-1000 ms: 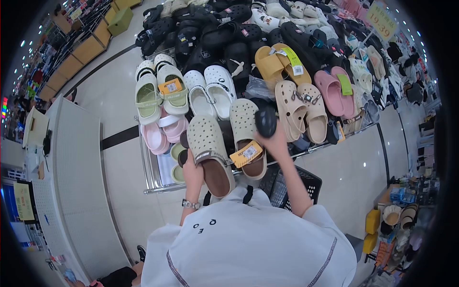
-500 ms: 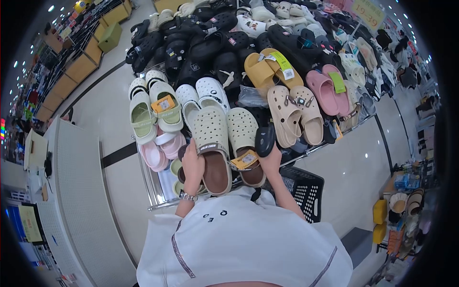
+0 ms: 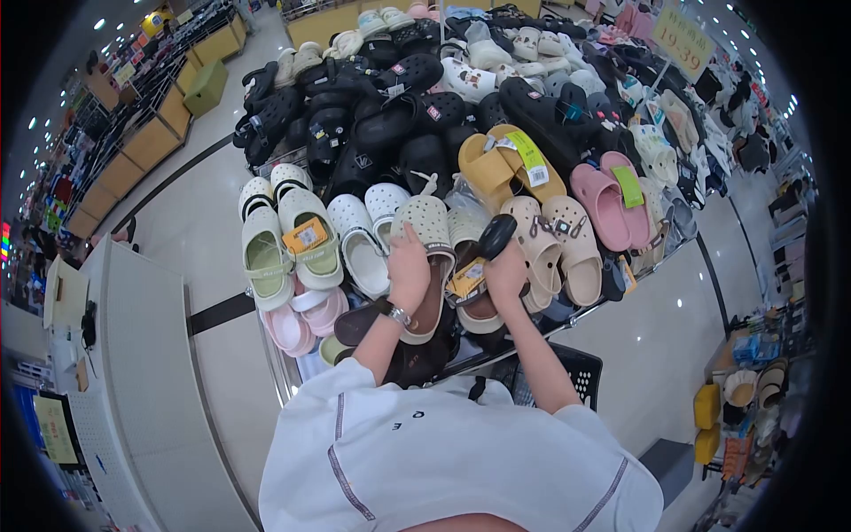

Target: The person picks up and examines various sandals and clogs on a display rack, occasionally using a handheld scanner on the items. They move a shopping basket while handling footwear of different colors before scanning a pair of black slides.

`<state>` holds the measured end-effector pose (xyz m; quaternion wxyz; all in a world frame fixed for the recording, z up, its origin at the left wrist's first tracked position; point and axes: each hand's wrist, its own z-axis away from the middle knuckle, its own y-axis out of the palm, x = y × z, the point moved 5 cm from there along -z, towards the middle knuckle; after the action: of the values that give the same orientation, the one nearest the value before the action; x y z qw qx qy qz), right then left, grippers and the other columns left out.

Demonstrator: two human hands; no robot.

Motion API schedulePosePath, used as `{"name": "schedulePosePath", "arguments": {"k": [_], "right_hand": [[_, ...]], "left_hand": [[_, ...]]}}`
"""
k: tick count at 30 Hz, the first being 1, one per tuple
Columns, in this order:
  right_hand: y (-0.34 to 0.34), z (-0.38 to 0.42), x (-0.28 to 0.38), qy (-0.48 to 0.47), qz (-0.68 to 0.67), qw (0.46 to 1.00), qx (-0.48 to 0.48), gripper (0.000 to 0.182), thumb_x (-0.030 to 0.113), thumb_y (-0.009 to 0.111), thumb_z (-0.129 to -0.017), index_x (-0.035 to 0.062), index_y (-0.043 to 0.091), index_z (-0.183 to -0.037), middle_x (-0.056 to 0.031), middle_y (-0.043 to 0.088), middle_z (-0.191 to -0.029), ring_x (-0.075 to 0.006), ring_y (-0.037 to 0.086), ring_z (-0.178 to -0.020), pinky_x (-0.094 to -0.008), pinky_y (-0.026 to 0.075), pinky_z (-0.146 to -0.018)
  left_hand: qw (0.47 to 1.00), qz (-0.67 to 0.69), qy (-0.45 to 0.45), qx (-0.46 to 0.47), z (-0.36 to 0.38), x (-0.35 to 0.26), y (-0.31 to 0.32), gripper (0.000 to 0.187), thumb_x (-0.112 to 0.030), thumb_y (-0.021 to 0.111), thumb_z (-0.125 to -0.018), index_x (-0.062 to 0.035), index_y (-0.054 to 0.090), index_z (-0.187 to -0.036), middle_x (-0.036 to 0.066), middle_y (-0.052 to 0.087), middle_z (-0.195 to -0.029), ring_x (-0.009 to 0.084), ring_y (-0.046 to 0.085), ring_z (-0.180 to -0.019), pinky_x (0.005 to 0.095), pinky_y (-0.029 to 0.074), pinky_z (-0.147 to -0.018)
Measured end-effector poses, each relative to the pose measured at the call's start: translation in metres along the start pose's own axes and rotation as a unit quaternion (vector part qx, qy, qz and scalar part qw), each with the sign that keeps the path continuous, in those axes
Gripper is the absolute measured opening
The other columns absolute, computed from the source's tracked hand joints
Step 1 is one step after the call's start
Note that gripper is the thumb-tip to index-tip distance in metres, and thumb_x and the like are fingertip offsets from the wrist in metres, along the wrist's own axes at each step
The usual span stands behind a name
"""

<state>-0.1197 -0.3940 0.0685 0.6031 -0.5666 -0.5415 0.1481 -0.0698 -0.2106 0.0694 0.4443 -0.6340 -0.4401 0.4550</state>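
Left hand (image 3: 409, 266) grips a beige clog (image 3: 427, 257) near the front of the shoe table (image 3: 285, 372); right hand (image 3: 507, 275), just right, clasps a black scanner (image 3: 493, 238) over the pair's tagged mate (image 3: 468, 266). Green clogs (image 3: 292, 235) lie left, pink slides (image 3: 612, 199) right, black shoes (image 3: 372, 106) farther. Pale glossy floor (image 3: 204, 204) surrounds; a price sign (image 3: 681, 35) stands far right.
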Motion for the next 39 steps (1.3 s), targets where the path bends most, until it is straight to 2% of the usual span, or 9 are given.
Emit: {"name": "schedulePosePath", "arguments": {"k": [11,14,16,19,25,26,33,36,39], "right_hand": [[0.029,-0.018,0.006,-0.065,0.050,0.994,-0.071,0.030,0.005,0.060,-0.064,0.0009,0.044,-0.089,-0.0141,0.053,-0.079,-0.0309,0.057,-0.075,-0.0381,0.047,-0.064],[0.023,-0.021,0.003,-0.035,0.013,0.999,-0.017,0.035,0.012,0.064,-0.065,-0.0009,0.044,-0.090,-0.0163,0.054,-0.082,-0.0334,0.056,-0.077,-0.0401,0.046,-0.066],[0.010,-0.022,-0.002,0.041,-0.032,0.996,0.076,0.042,0.019,0.067,-0.065,-0.0031,0.046,-0.093,-0.0213,0.057,-0.083,-0.0366,0.055,-0.083,-0.0424,0.044,-0.070],[-0.014,-0.004,-0.010,0.004,-0.093,0.994,0.056,0.039,0.019,0.066,-0.066,-0.0032,0.050,-0.093,-0.0228,0.057,-0.084,-0.0391,0.054,-0.084,-0.0431,0.044,-0.071],[-0.059,0.067,0.003,-0.073,-0.319,0.944,0.046,0.036,0.008,0.068,-0.061,-0.0026,0.052,-0.093,-0.0198,0.058,-0.084,-0.0350,0.056,-0.081,-0.0366,0.044,-0.070],[-0.041,0.078,-0.010,-0.020,-0.301,0.948,0.098,0.036,0.007,0.067,-0.062,-0.0017,0.052,-0.094,-0.0194,0.058,-0.084,-0.0347,0.057,-0.082,-0.0355,0.044,-0.071],[-0.036,0.140,-0.031,-0.026,-0.336,0.925,0.172,0.033,0.006,0.064,-0.064,-0.0001,0.052,-0.094,-0.0182,0.058,-0.085,-0.0341,0.057,-0.083,-0.0356,0.044,-0.072],[-0.050,0.162,-0.045,0.031,-0.325,0.917,0.230,0.033,0.006,0.062,-0.065,0.0007,0.053,-0.096,-0.0179,0.059,-0.088,-0.0343,0.056,-0.086,-0.0349,0.044,-0.074],[-0.061,0.182,-0.068,0.082,-0.285,0.934,0.201,0.033,0.006,0.062,-0.064,0.0002,0.054,-0.096,-0.0188,0.059,-0.090,-0.0346,0.057,-0.086,-0.0347,0.044,-0.074]], "left_hand": [[0.992,-0.117,-0.052,0.000,-0.003,-0.009,0.017,0.058,-0.012,0.048,-0.075,0.0057,0.029,-0.127,0.031,0.055,-0.092,0.0243,0.060,-0.047,0.0291,0.048,-0.037],[0.989,-0.138,-0.041,-0.013,-0.001,-0.009,0.016,0.059,-0.011,0.050,-0.074,0.0067,0.030,-0.127,0.031,0.055,-0.092,0.0240,0.061,-0.051,0.0271,0.049,-0.040],[0.997,-0.072,-0.024,-0.020,-0.001,-0.005,0.012,0.062,-0.008,0.052,-0.071,0.0087,0.029,-0.126,0.029,0.056,-0.086,0.0240,0.061,-0.056,0.0274,0.050,-0.046],[0.998,0.048,-0.025,0.037,0.003,0.005,-0.007,0.064,-0.005,0.052,-0.068,0.0104,0.027,-0.126,0.024,0.057,-0.076,0.0273,0.060,-0.061,0.0311,0.050,-0.054],[0.990,0.115,-0.048,0.067,0.023,0.001,0.002,0.068,0.000,0.050,-0.067,0.0128,0.020,-0.126,0.037,0.039,-0.106,0.0376,0.058,-0.069,0.0373,0.050,-0.062],[0.990,0.124,-0.030,0.052,0.026,-0.005,0.001,0.069,0.000,0.050,-0.067,0.0130,0.018,-0.126,0.041,0.032,-0.113,0.0394,0.058,-0.072,0.0376,0.050,-0.063],[0.989,0.141,0.000,0.040,0.018,-0.013,0.001,0.070,0.001,0.051,-0.066,0.0124,0.017,-0.126,0.045,0.023,-0.118,0.0403,0.059,-0.070,0.0371,0.050,-0.061],[0.993,0.111,0.009,0.049,0.004,-0.023,0.004,0.071,0.001,0.052,-0.065,0.0117,0.018,-0.127,0.046,0.022,-0.119,0.0383,0.060,-0.067,0.0353,0.050,-0.058],[0.997,0.066,0.019,0.040,-0.003,-0.027,0.015,0.070,-0.001,0.052,-0.066,0.0117,0.018,-0.126,0.047,0.021,-0.118,0.0371,0.060,-0.067,0.0340,0.050,-0.056]]}}
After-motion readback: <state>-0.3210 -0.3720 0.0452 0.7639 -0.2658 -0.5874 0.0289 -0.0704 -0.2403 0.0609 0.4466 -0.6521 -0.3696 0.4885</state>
